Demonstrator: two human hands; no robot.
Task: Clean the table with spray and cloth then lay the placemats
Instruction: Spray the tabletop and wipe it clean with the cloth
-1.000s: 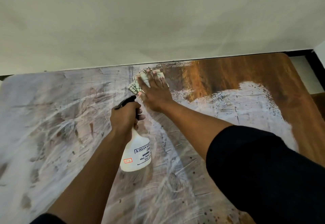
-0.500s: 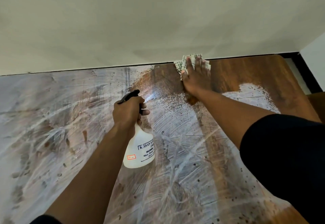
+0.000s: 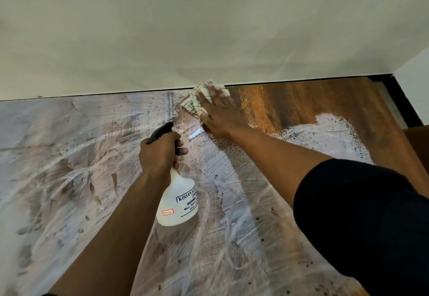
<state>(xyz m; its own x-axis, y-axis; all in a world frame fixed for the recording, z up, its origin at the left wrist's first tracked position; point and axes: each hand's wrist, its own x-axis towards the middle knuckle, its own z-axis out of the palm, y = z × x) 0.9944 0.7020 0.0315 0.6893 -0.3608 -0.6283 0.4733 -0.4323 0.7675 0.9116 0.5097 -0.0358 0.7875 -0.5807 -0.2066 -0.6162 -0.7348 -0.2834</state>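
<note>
From the head view I see my left hand [image 3: 160, 154] at about the centre of the frame, fingers curled tight round the neck of the white spray bottle [image 3: 178, 200], with the black trigger head [image 3: 160, 130] poking out above the knuckles toward 11 o'clock. The bottle hangs below the fist, its body tilted toward 5 o'clock and held above the table [image 3: 58, 156]; I cannot tell whether its base touches the surface. A printed label and a small red-bordered sticker show on its side. My right hand [image 3: 218, 112] lies at roughly 1 o'clock from the bottle, fingers straight and spread, pressing flat on the checked cloth [image 3: 192, 103]. The cloth sits at the far edge of the table, right against the pale wall [image 3: 209, 28], and most of it peeks out at the 10 o'clock side of the fingers. The tabletop is brown wood, covered over its left and near parts with whitish smeared streaks and dark specks. A bare glossy patch of wood lies at 3 o'clock from the cloth, and a separate white foamy patch [image 3: 329, 133] sits beyond it, toward 4 o'clock. A black sleeve [image 3: 362, 221] covers my right upper arm at the lower right of the view. No placemats show anywhere in this view.
</note>
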